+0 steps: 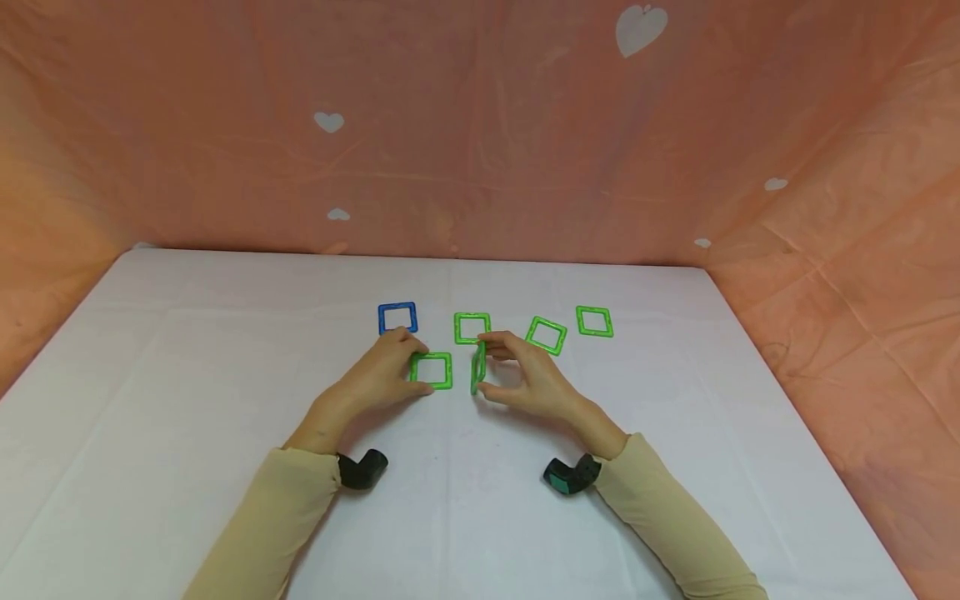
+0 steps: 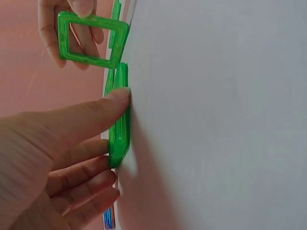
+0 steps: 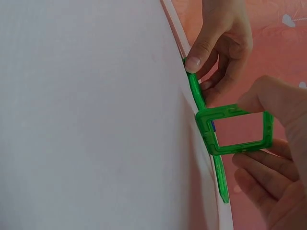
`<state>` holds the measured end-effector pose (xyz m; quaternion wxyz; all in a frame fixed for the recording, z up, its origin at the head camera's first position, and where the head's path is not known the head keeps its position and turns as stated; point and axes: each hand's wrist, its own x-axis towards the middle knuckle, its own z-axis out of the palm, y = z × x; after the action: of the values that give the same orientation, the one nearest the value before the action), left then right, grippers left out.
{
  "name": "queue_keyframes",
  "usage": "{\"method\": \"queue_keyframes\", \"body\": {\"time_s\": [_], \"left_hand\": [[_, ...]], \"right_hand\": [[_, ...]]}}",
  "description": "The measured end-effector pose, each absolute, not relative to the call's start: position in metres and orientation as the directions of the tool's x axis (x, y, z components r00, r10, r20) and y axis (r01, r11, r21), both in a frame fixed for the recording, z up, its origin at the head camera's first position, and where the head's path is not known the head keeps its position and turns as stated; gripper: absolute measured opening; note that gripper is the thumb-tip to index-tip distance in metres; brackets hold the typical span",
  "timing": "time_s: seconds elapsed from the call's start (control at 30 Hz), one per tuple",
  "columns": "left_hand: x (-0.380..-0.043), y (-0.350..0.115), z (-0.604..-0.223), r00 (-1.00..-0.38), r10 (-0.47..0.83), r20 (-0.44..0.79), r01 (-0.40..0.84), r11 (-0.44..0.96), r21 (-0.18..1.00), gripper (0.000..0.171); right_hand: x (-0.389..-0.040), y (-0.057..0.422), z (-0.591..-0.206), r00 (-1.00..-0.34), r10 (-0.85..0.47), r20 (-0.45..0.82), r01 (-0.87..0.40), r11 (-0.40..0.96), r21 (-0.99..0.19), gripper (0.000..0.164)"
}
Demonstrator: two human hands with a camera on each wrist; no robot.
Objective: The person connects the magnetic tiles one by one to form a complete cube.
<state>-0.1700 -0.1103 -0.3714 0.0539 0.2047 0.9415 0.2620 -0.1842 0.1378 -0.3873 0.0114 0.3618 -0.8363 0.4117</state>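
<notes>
My left hand [image 1: 378, 373] grips a green square magnetic tile [image 1: 449, 372], an open frame that lies flat on the white table. In the left wrist view the thumb presses on this tile [image 2: 123, 129] while the fingers are at its far side. To the right, my right hand [image 1: 536, 382] holds a second green square tile [image 1: 476, 375] upright on edge, between thumb and fingertips. The right wrist view shows that tile's frame [image 3: 207, 134] face on, with its lower edge close to the table. A gap separates the two held tiles in the head view.
Behind the hands lie a blue square tile [image 1: 397, 306], a green tile [image 1: 472, 316], a turned green tile [image 1: 552, 323] and another green tile [image 1: 595, 309] at the right. The white table [image 1: 225, 367] meets an orange cloth backdrop [image 1: 480, 150] at its far edge.
</notes>
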Motion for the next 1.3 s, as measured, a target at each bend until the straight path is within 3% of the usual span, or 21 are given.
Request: {"method": "queue_keyframes", "body": {"time_s": [1.3], "left_hand": [[-0.168,-0.095,-0.374,-0.918,0.396,0.015,0.338,0.763,0.551,0.054]], "right_hand": [[-0.186,0.134,-0.388,-0.757,-0.597,0.265,-0.572,0.408,-0.712,0.062]]}}
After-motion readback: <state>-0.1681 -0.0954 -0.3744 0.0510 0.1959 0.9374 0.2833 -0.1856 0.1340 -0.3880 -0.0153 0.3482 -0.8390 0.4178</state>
